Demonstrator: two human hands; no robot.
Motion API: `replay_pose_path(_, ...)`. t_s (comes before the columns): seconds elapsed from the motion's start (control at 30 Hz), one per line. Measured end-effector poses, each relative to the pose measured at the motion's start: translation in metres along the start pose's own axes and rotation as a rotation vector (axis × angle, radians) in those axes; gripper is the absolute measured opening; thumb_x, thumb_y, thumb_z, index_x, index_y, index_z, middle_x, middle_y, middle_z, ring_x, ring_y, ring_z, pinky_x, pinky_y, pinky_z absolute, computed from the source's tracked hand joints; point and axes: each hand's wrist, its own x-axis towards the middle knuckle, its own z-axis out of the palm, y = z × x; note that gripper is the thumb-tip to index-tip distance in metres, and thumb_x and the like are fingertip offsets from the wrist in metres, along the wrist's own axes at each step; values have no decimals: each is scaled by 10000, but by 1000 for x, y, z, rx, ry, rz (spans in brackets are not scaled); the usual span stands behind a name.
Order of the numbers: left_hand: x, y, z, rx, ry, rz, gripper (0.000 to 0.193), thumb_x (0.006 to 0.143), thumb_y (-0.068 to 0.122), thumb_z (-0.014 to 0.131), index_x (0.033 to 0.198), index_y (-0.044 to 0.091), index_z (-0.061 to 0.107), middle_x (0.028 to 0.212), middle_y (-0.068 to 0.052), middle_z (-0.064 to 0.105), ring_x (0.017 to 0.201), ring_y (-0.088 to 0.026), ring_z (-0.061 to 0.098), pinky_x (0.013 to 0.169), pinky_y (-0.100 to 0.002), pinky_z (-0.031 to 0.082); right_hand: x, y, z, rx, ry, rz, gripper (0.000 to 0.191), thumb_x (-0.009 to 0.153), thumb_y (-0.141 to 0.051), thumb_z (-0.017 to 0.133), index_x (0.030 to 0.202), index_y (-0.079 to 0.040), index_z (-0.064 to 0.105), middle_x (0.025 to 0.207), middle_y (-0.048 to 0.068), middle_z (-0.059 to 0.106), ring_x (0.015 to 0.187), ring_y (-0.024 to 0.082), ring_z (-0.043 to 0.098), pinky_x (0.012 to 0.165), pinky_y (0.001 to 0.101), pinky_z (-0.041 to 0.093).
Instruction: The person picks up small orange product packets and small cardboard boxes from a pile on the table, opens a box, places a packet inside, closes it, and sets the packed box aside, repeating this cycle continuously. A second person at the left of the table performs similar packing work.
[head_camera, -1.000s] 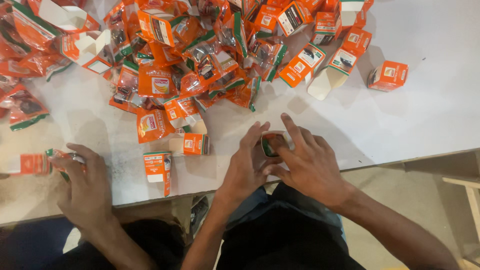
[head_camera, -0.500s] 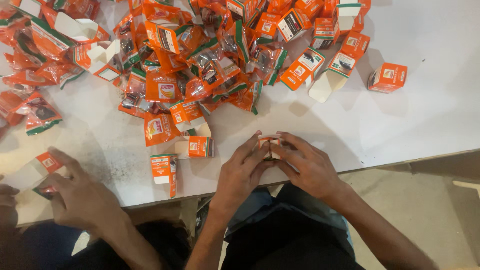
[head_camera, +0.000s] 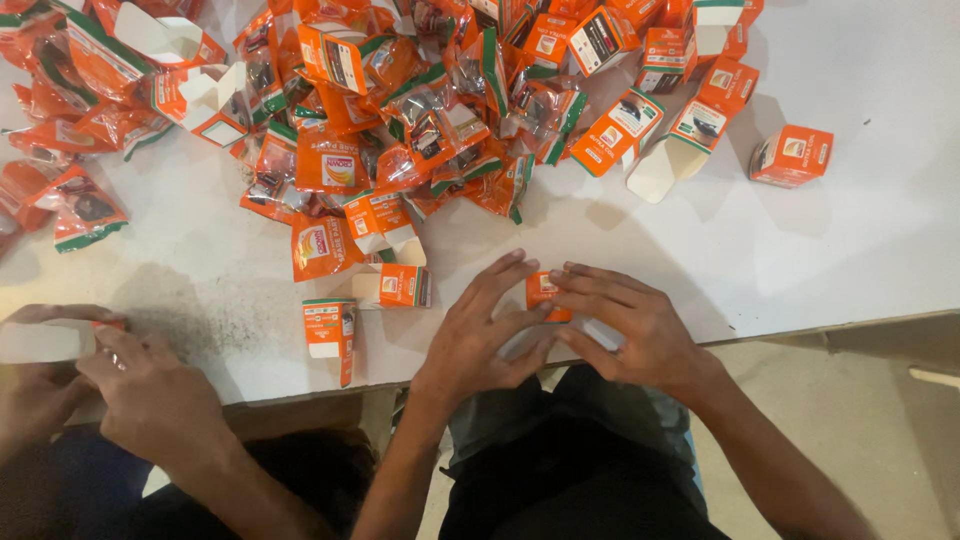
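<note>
We hold one small orange carton (head_camera: 543, 295) between both hands at the near edge of the white tabletop (head_camera: 850, 230): our left hand (head_camera: 480, 340) curls around its left side with fingers closed on it, and our right hand (head_camera: 630, 325) presses on it from the right, fingertips pinching the top. Judging by how the flaps are hidden under our fingers, this carton seems to be mid-closing, though we cannot tell whether it is filled. Little looks finished: a closed orange box (head_camera: 792, 156) stands alone toward the right edge, and a few folded cartons (head_camera: 392, 285) lie just left of our hands, some with white flaps open. Most remains: a big heap of orange sachets and flat cartons (head_camera: 420, 110) spreads along the far edge, well apart from our hands. At the near left corner, another person's hands (head_camera: 150, 385) grip a pale open carton (head_camera: 45, 340).
</note>
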Motion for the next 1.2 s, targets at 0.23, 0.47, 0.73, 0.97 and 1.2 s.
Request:
replay_pose_path(0.23,3,0,8,-99,41,-75,246,871,46,826,1098,85,739,1222,-53,730,1305,-256,669,1039,-373,605,-3,-1,20,-20,148,50,259,851,-21,807,1097,-81,750,1183,79,744,1182,291,716,979,370,597)
replay_pose_path(0.47,-2,1,-4,-50,-116,-63,159,871,91,811,1011,90,735,1273,-67,681,1337,-295,628,1018,-388,578,-4,-2,8,-117,33,-59,251,803,-46,811,1047,-66,757,1261,107,693,1188,315,664,985,448,557)
replay_pose_path(0.73,2,-1,-11,23,-131,29,414,784,86,795,1189,97,708,1363,-113,626,1322,-375,581,1079,-482,510,-7,5,10,-226,83,56,204,797,-65,815,982,-98,737,1233,99,685,1150,312,673,952,413,566)
replay_pose_path(0.97,-11,-2,7,49,59,-121,396,830,57,798,1209,113,699,1378,-112,646,1292,-320,634,1064,-431,539,6,47,-67,-673,370,188,500,856,-137,787,1308,-8,617,1465,205,432,1373,437,358,1115,619,363)
replay_pose_path(1.2,-12,1,5,145,13,-63,365,835,46,796,1183,107,703,1359,-86,659,1297,-319,642,1079,-443,542,70,96,-70,-881,261,171,160,972,-105,756,1113,-170,797,1112,-19,723,1073,239,605,906,424,493)
